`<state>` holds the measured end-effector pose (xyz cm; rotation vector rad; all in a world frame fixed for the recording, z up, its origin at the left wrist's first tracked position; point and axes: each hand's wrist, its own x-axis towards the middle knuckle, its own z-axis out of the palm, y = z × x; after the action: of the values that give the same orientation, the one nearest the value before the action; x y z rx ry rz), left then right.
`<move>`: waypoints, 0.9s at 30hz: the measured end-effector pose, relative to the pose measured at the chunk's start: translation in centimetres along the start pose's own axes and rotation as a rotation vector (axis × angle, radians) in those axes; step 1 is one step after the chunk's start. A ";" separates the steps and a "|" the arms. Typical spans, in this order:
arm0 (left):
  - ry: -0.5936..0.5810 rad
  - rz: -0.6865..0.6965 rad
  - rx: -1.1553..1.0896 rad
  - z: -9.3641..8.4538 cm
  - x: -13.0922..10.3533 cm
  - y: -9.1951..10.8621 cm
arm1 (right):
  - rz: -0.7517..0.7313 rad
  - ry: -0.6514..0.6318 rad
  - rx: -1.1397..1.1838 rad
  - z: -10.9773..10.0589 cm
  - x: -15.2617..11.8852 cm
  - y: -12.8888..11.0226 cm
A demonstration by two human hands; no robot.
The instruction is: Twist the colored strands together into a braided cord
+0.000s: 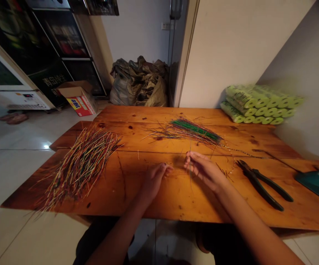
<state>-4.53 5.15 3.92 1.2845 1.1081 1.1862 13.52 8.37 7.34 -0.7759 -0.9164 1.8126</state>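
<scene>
1. The thin wire (190,176), nearly upright above the wooden table (170,204), looks light, springy and easily bent; best pinched mid-length.
2. My right hand (203,169) pinches it between thumb and fingertips, forearm angled inward.
3. My left hand (154,178) is near, fingers loosely curled; whether it grips anything, I cannot tell.
</scene>
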 end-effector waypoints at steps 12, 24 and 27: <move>-0.234 -0.189 -0.283 -0.4 0.1 0.7 | 0.337 -0.338 -0.170 1.6 -1.8 2.8; 0.105 -0.199 -0.351 -0.6 0.7 0.7 | -0.151 0.444 -1.694 -6.8 -4.8 -3.6; 0.109 -0.218 -0.340 -0.6 0.8 0.6 | -0.066 0.395 -1.871 -8.6 -5.7 -3.7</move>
<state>-5.04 5.97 4.60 0.8273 1.0417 1.2274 24.27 6.42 6.66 -1.9750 -2.1747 0.1793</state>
